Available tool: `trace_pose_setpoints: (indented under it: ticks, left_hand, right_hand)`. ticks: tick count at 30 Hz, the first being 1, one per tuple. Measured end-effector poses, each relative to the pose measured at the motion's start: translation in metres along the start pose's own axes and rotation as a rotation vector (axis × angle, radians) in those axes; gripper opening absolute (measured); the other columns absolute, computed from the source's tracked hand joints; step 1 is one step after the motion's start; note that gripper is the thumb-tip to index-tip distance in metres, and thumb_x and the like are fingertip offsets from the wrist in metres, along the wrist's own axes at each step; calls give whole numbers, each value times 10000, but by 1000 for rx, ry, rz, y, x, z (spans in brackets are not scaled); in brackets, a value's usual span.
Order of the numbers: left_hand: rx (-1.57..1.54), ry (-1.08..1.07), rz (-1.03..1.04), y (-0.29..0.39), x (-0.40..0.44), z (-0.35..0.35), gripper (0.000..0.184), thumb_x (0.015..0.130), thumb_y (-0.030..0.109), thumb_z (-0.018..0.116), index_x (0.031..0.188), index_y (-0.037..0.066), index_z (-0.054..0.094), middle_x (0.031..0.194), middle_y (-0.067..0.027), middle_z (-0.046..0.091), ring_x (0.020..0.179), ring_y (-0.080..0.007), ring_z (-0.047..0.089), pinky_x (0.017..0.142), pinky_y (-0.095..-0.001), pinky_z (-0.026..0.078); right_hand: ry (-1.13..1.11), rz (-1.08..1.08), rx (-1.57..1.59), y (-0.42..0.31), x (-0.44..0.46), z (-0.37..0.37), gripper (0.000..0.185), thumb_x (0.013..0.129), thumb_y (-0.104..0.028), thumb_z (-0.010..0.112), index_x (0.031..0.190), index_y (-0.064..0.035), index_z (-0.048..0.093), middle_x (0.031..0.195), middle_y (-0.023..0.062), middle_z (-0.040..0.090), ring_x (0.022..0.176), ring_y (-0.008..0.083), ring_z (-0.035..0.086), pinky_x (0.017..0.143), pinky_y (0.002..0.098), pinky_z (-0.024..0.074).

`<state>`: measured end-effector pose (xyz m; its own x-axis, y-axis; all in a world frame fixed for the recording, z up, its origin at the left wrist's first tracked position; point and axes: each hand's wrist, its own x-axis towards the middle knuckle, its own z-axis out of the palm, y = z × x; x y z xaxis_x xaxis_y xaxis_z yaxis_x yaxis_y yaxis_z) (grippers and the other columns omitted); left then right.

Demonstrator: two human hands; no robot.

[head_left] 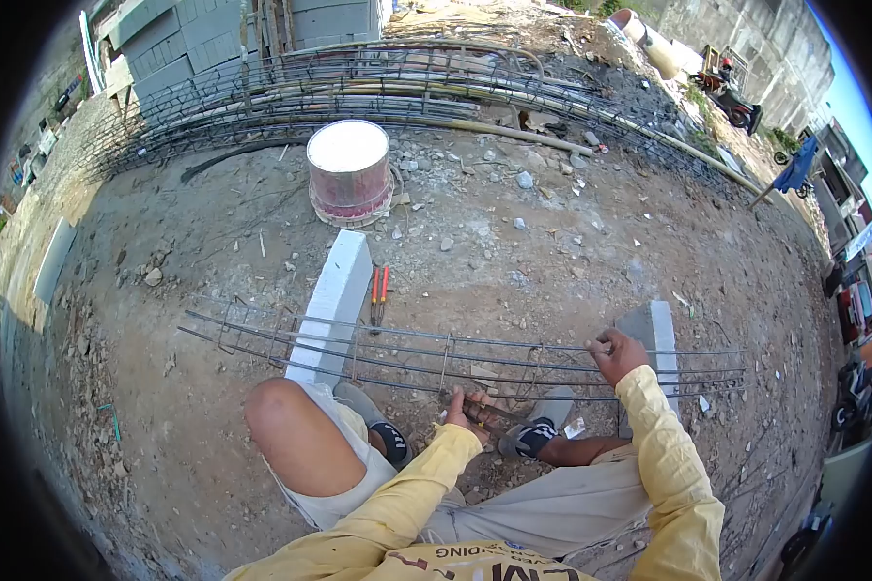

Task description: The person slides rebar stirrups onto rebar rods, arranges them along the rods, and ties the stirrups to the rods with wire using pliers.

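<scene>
Curling its fingers around a dark, slim object (499,411), your left hand (466,411) sits at the near side of the rebar cage (446,358). Your right hand (618,356) bends its fingers in at the cage's far bar; you cannot tell whether they pinch it. The cage lies across two blocks, the left one (330,295) beside red-handled pliers (381,290).
</scene>
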<state>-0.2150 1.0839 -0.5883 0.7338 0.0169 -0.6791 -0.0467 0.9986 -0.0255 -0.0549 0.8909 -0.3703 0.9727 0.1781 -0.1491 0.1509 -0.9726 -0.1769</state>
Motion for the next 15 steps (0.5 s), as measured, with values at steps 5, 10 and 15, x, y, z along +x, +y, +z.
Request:
trace_pose_setpoints:
  ticks: [5,10,15]
  left_hand:
    - [-22,80,-9,3,-12,16,362,859,455,652,719,139,544,665,-12,591,649,-225,608,743,-467,536]
    - [-76,32,-24,1,-6,6,362,836,449,682,710,135,553,650,-24,598,641,-230,610,677,-442,519]
    - [-55,102,-20,-3,-8,12,376,815,464,700,719,135,546,669,-15,598,656,-228,612,674,-439,516]
  right_hand:
    - [399,-581,-273,-20,24,-39,239,831,-341,670,993,-167,641,802,45,638,784,250,632,716,384,444]
    - [542,-519,-399,26,76,-78,185,837,-306,653,956,-165,638,786,42,635,782,247,622,714,379,423]
    - [-156,6,-539,78,40,-60,301,820,-337,650,1067,-167,629,980,86,701,1012,291,638,976,477,393]
